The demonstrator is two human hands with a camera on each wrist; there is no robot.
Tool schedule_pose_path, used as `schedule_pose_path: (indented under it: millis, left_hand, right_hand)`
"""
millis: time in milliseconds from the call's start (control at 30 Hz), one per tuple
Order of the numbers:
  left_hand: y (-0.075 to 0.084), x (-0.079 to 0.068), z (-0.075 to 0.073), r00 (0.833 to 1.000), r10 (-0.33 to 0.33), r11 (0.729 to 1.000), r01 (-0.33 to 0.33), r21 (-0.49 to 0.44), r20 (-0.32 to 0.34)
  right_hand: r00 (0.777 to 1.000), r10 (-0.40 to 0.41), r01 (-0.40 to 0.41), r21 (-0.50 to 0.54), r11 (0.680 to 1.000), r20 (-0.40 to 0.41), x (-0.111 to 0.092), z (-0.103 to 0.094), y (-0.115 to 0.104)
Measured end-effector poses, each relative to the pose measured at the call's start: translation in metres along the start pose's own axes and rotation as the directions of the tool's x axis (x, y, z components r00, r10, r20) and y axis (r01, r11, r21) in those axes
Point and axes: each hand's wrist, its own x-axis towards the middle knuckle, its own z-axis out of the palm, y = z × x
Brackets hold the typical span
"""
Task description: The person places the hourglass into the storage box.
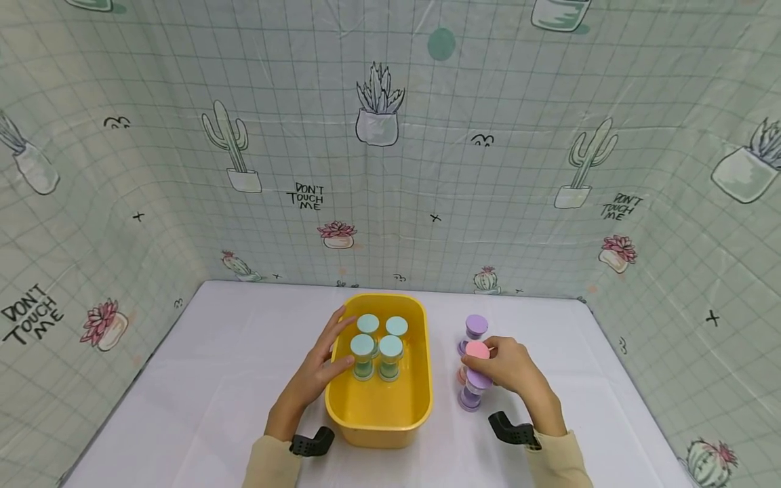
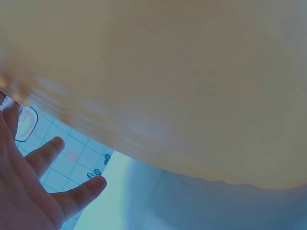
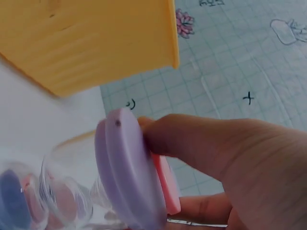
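A yellow plastic bin stands at the middle of the table and holds several sand timers with mint-green caps. My left hand rests on its left rim, thumb over the edge, other fingers spread along the outside. Right of the bin, a sand timer with a pink cap is pinched between the thumb and fingers of my right hand. Purple-capped sand timers stand close behind it and in front of it. In the right wrist view, a purple cap partly hides the pink one.
A white cloth covers the table. Curtain walls printed with a grid and cacti enclose it at the back and both sides. Black straps with camera mounts sit on both wrists.
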Motion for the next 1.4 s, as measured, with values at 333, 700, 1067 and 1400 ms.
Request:
schedule_pose_path:
  millis: [333, 700, 1067, 1400]
  left_hand:
    - [0.001, -0.001, 0.0, 1.0, 0.006, 1.0, -0.006, -0.005, 0.004]
    - [-0.001, 0.0, 0.001, 1.0, 0.028, 1.0, -0.028, 0.003, -0.003]
    - [0.001, -0.002, 0.001, 1.0, 0.0, 1.0, 0.0, 0.006, -0.012]
    - [0.001, 0.0, -0.004, 1.0, 0.017, 0.999, -0.017, 0.03, 0.005]
  right_hand:
    - [0.999, -0.026, 0.027, 0.029, 0.999, -0.022, -0.003, 0.005, -0.015]
    - [0.991, -0.119, 0.124, 0.076, 0.989, -0.061, -0.017, -0.012, -0.046]
    - [0.937, -0.341, 0.348, 0.089, 0.933, -0.079, -0.033, -0.044, -0.097]
    - [0.748, -0.598, 0.565, 0.197, 0.801, 0.286, -0.013, -0.025, -0.137]
